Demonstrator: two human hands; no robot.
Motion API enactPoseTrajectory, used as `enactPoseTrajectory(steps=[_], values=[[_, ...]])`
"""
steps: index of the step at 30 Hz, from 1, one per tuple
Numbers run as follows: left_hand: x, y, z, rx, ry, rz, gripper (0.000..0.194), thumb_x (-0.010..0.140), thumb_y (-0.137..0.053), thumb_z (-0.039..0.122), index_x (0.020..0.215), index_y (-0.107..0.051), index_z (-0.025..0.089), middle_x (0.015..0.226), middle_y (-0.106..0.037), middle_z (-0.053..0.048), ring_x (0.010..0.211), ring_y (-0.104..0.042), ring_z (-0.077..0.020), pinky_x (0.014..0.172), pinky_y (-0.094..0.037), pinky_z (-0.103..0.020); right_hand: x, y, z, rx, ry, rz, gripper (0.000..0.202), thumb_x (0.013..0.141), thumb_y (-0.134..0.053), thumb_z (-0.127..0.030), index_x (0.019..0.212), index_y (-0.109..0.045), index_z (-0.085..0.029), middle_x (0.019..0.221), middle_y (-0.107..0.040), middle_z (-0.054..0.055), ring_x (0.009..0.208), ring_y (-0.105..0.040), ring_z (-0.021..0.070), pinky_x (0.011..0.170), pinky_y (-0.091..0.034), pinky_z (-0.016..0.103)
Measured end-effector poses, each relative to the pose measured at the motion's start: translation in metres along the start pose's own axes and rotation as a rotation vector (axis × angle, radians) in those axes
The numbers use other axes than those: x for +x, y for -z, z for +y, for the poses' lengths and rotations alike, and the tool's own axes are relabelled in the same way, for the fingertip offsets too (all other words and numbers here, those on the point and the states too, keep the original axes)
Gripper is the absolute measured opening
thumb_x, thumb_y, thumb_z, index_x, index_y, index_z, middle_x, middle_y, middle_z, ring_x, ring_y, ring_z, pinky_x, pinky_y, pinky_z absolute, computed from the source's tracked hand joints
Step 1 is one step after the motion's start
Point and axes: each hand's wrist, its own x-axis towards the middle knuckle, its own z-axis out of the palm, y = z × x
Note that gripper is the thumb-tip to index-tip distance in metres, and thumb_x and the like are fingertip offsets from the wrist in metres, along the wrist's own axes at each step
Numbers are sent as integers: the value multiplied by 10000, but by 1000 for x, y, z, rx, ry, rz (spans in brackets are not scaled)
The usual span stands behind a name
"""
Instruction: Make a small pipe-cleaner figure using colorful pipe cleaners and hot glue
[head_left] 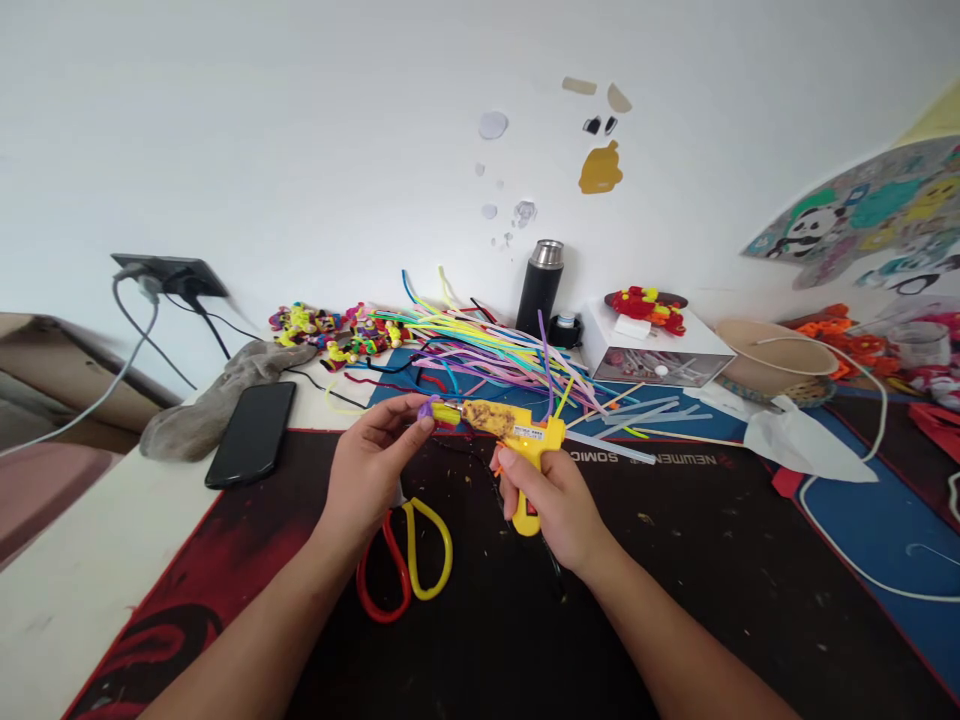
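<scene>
Mat writing: "SOMIC" and "NEWMEN" are printed on the dark mat, right of centre.
Glue gun sticker: too small to be read on the yellow glue gun, frame centre.
Right grip: wrapped around its handle.
Left grip: one purple-and-yellow piece is pinched by the nozzle, frame centre.
Count: one pair of scissors, lower centre; one phone, left.
</scene>
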Motion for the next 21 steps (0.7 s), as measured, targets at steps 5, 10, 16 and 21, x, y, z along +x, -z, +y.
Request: enactPoseTrajectory(steps=[5, 10, 16, 21], values=[[-4, -1, 2, 58, -14, -23, 387, 756, -965, 421, 1054, -835, 211, 1044, -829, -76, 984, -731, -222, 889, -571, -310, -3, -3, -1, -68, -30, 18, 645, 908, -667, -712, 508, -625, -208, 516, -572, 27, 538, -508, 143, 581, -432, 283], [-2, -1, 0, 28, -8, -46, 347, 787, -950, 398, 1061, -835, 218, 1041, -830, -65, 980, -731, -205, 893, -566, -291, -5, -5, -1, -102, -27, 2, 591, 930, -654, -661, 551, -620, -209, 531, -590, 23, 532, -542, 144, 557, -432, 273], [-3, 0, 0, 52, 7, -67, 333, 794, -946, 392, 1062, -838, 226, 1014, -826, -54, 961, -731, -201, 858, -565, -271, -6, -7, -1, -123, 11, 3, 588, 959, -632, -626, 539, -591, -216, 523, -589, 21, 520, -555, 145, 549, -436, 270], [-5, -1, 2, 64, -2, -61, 330, 788, -946, 392, 1049, -842, 220, 1008, -824, -65, 948, -737, -215, 843, -572, -282, -6, -7, -2, -148, -3, 17, 590, 962, -651, -613, 527, -572, -222, 491, -569, 11, 490, -546, 142, 528, -429, 268]])
